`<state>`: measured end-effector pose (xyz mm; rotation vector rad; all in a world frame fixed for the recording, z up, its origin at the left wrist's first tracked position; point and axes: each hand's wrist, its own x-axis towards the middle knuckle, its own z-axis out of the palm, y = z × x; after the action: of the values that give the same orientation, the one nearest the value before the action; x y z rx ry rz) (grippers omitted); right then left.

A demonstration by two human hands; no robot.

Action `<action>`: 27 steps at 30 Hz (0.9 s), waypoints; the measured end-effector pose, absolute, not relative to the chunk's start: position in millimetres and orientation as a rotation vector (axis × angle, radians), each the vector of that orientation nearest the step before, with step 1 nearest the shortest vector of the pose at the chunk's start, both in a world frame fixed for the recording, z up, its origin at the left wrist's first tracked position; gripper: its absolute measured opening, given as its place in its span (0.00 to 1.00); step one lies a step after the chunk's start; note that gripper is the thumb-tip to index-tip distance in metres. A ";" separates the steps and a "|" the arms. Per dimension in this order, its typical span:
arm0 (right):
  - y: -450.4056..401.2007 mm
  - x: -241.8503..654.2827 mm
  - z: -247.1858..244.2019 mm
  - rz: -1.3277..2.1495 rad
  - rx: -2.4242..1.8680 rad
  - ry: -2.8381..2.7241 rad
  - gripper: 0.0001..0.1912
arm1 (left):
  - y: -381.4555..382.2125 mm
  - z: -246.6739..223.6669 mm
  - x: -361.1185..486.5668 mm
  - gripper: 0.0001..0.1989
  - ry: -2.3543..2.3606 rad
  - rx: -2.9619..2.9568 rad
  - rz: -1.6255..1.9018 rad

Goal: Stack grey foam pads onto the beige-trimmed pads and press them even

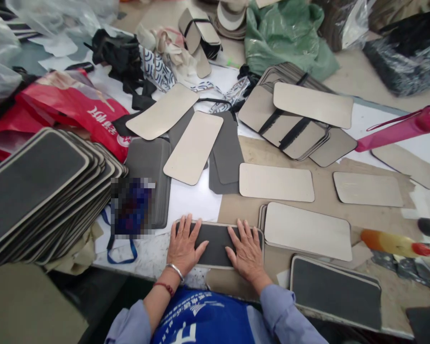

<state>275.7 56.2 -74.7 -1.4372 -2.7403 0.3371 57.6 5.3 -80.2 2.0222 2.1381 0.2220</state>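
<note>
A dark grey rounded panel with a pale edge (215, 244) lies flat at the table's front edge. My left hand (186, 246) rests flat on its left end, fingers spread. On the right end lies my right hand (246, 249), also flat with its fingers apart. To the right is a small stack of beige rounded panels (308, 230). Nearer the front right corner sits another stack of dark panels with pale rims (335, 291). A single beige panel (276, 182) lies just beyond my right hand.
A tall leaning stack of dark panels (36, 177) fills the left. Behind are a red bag (71, 107), loose beige panels (193, 148), strapped beige bundles (290, 129) and a green sack (286, 38). At right lie a pink umbrella-like object (397, 130) and an orange-yellow bottle (387, 242).
</note>
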 end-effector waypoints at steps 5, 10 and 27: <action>56.6 279.9 -83.8 0.189 -1.354 -2.763 0.33 | 4.3 -84.9 55.8 0.34 2.142 2.150 0.184; 58.3 281.2 -88.9 0.095 -1.295 -2.751 0.34 | 4.4 -88.3 54.8 0.35 2.176 2.211 0.161; 109.7 266.9 -62.5 0.146 -1.381 -2.422 0.20 | 3.7 -80.6 55.0 0.34 2.171 2.076 0.292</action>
<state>266.9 109.7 -62.5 -1.3807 -2.4224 0.1461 55.0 3.7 -80.6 2.0763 2.1707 0.2918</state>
